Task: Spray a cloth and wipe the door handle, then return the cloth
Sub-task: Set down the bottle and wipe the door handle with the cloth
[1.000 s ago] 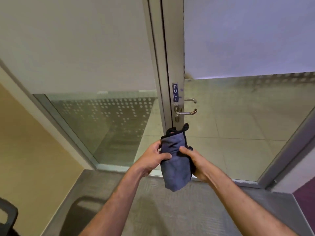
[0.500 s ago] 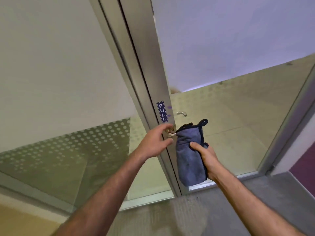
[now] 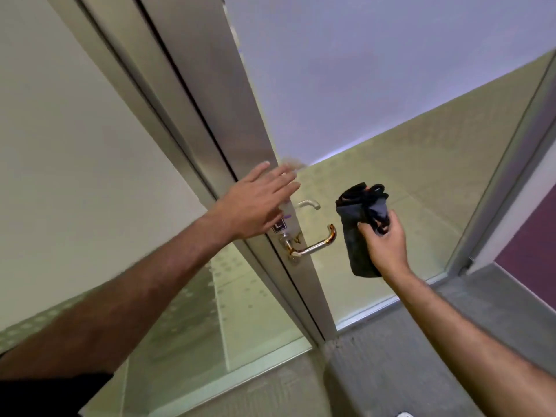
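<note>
A shiny metal lever door handle [image 3: 313, 246] sticks out from the aluminium stile of a glass door [image 3: 240, 139]. My left hand [image 3: 258, 206] lies flat with fingers spread on the stile just above the handle, covering most of the PULL sign. My right hand [image 3: 386, 245] holds a folded dark grey-blue cloth [image 3: 358, 236] upright, to the right of the handle and apart from it. A second handle [image 3: 308, 203] shows through the glass on the far side.
The door glass is frosted above and clear below, with a dotted band. A fixed glass panel [image 3: 75, 176] stands at the left. Grey carpet [image 3: 391, 371] lies underfoot, and a door frame [image 3: 505, 182] and purple wall [image 3: 529, 245] are at the right.
My left hand has left the handle and risen flat onto the stile. My right hand has carried the cloth rightward, off the handle. The view has tilted and moved closer.
</note>
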`<state>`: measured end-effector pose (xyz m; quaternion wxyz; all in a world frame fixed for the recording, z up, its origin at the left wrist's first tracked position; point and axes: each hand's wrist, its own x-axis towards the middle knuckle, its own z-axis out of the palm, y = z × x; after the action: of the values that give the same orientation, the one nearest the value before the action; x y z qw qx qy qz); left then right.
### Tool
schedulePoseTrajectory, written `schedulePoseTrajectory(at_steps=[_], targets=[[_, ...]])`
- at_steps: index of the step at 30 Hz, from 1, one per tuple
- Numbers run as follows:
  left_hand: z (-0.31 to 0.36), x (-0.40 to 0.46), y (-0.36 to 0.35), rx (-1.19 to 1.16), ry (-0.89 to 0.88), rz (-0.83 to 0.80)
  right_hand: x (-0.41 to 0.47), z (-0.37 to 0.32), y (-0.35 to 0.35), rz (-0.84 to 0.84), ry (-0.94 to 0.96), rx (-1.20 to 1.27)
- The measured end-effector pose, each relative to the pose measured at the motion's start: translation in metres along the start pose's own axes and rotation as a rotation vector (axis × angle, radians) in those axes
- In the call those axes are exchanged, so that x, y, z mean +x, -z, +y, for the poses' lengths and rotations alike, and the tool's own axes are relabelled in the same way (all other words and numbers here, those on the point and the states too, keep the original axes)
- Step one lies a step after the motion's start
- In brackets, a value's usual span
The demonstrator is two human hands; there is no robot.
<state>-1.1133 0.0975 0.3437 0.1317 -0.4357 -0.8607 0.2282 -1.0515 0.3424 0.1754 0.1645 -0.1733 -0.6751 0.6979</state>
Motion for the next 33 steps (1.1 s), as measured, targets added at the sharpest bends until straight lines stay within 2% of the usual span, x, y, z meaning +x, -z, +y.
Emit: schedulePoseTrajectory(at_steps=[5, 9, 14, 19, 22, 26, 30, 33], targets=[[-0.028, 0.010, -0.007, 0.095, -0.003, 0.018, 0.017, 0.014, -0.034, -0.041, 0.103, -0.226], [-0.044, 0.012, -0.022, 0.189, -0.095, 0.063, 0.020, 0.040, -0.061, -0.104, 0.070, -0.237], [-0.046, 0.014, -0.034, 0.307, -0.165, 0.102, 0.004, 0.058, -0.081, -0.005, 0.074, -0.244], [-0.045, 0.014, -0.041, 0.323, -0.185, 0.162, -0.013, 0.076, -0.109, 0.155, 0.227, -0.423], [-0.047, 0.015, -0.042, 0.334, -0.193, 0.172, -0.037, 0.087, -0.129, 0.196, 0.175, -0.454], [-0.047, 0.015, -0.041, 0.326, -0.204, 0.161, -0.056, 0.096, -0.144, 0.225, 0.256, -0.457], [-0.046, 0.014, -0.040, 0.316, -0.213, 0.169, -0.078, 0.104, -0.153, 0.120, 0.313, -0.432], [-0.046, 0.014, -0.039, 0.300, -0.221, 0.177, -0.082, 0.092, -0.134, 0.050, 0.319, -0.342]])
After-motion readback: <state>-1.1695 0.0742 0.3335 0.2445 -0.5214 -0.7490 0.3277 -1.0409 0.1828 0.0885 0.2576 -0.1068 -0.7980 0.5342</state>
